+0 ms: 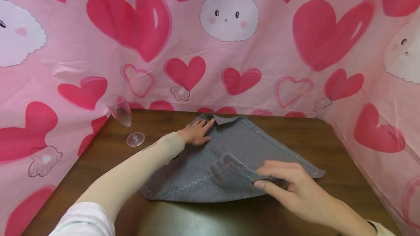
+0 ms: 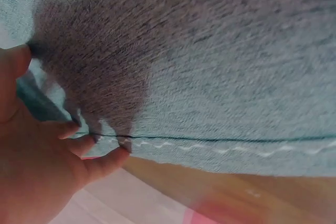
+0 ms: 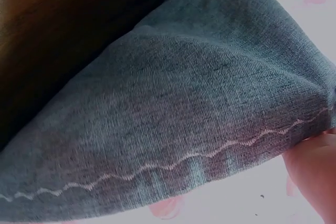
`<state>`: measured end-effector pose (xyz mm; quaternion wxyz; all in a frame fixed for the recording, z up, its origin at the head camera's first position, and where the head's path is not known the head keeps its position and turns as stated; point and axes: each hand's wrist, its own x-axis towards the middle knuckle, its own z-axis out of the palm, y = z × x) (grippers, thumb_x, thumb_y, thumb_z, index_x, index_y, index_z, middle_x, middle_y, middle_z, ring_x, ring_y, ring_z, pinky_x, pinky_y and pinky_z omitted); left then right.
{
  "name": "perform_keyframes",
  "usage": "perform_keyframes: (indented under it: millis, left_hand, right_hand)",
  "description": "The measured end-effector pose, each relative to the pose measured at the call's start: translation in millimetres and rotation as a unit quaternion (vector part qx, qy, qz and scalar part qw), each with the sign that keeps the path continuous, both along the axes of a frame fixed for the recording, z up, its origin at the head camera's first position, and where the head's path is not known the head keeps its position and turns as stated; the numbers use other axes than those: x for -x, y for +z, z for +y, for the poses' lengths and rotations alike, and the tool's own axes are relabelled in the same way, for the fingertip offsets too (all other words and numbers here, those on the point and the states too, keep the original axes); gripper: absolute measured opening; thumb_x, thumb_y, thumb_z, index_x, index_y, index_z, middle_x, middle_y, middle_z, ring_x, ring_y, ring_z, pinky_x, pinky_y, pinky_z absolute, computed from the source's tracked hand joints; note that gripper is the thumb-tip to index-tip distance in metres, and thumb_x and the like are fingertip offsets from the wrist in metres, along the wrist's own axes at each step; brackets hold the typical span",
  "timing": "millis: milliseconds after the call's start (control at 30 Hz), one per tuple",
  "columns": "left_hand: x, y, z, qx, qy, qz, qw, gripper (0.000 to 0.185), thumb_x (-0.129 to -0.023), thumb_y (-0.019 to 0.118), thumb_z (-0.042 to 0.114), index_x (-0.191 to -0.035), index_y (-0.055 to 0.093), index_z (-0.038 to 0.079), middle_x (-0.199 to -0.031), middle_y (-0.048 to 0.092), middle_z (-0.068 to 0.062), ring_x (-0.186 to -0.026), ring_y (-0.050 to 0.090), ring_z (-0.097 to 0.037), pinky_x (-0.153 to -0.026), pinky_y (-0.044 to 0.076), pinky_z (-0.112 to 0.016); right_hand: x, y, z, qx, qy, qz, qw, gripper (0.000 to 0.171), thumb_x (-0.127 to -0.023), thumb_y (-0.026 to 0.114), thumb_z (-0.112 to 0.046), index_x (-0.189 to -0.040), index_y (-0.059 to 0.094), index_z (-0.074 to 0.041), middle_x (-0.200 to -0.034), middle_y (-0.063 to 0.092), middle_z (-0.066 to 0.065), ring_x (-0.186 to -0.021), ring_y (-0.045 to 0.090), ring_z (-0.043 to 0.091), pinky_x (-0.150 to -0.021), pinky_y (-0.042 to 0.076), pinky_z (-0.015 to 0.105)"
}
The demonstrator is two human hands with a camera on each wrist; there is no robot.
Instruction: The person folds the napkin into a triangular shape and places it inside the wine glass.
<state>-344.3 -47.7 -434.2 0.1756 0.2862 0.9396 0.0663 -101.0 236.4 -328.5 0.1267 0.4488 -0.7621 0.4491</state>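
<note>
Left hand (image 1: 197, 134) flat on grey cloth (image 1: 210, 163); right hand (image 1: 288, 188) pinches folded edge

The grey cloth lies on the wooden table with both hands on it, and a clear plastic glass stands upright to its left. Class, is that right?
Not quite. The head view shows the glass tipped over on its side, not upright. The rest holds: the grey cloth lies on the wooden table, with the left hand and right hand on it.
</note>
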Motion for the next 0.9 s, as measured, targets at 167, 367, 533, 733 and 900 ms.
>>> perform_keyframes:
  millis: [167,367,533,733,900]
  left_hand:
    - [5.8,1.7,8.7,0.036,0.013,0.009,0.9992,0.077,-0.111,0.043,0.053,-0.17,-0.002,0.031,-0.171,0.021,-0.016,-0.158,0.017,-0.038,-0.118,0.022,-0.067]
    - [8.1,4.0,18.0,0.061,0.016,0.03,0.9976,0.074,-0.109,0.042,0.059,-0.171,0.012,0.031,-0.169,0.021,-0.019,-0.156,0.018,-0.04,-0.117,0.025,-0.066]
    - [1.5,7.7,16.0,0.06,-0.003,0.012,0.9981,0.075,-0.106,0.051,0.059,-0.169,0.026,0.026,-0.173,0.011,-0.016,-0.158,0.01,-0.041,-0.118,0.021,-0.068]
    - [-0.6,6.8,16.3,0.026,-0.036,-0.005,0.999,0.079,-0.102,0.063,0.056,-0.166,0.032,0.021,-0.174,0.017,-0.01,-0.159,0.013,-0.038,-0.117,0.021,-0.071]
    - [-11.3,7.0,10.4,-0.009,-0.049,-0.01,0.9987,0.074,-0.106,0.058,0.051,-0.166,0.032,0.017,-0.172,0.022,-0.016,-0.158,0.016,-0.04,-0.117,0.02,-0.071]
  right_hand:
    - [0.3,1.7,-0.8,0.004,0.008,0.008,1.0,0.039,-0.086,0.079,0.011,-0.116,0.073,-0.014,-0.09,0.061,-0.007,-0.078,0.054,0.007,-0.059,0.045,0.016]
    - [-0.2,1.5,-0.9,0.007,0.011,0.006,1.0,0.039,-0.086,0.079,0.011,-0.116,0.073,-0.014,-0.089,0.06,-0.007,-0.077,0.054,0.007,-0.056,0.044,0.015]
    - [-0.5,2.0,-1.6,0.014,0.02,0.007,1.0,0.036,-0.087,0.079,0.01,-0.114,0.073,-0.013,-0.085,0.057,-0.006,-0.075,0.052,0.006,-0.056,0.043,0.016]
    - [-0.4,3.3,-3.5,0.025,0.044,0.005,0.999,0.03,-0.089,0.077,0.009,-0.112,0.072,-0.01,-0.081,0.051,-0.005,-0.071,0.049,0.006,-0.057,0.043,0.018]
    - [-0.3,3.7,-5.1,0.031,0.053,-0.001,0.998,0.03,-0.09,0.076,0.011,-0.11,0.071,-0.011,-0.081,0.05,-0.004,-0.07,0.048,0.006,-0.056,0.043,0.018]
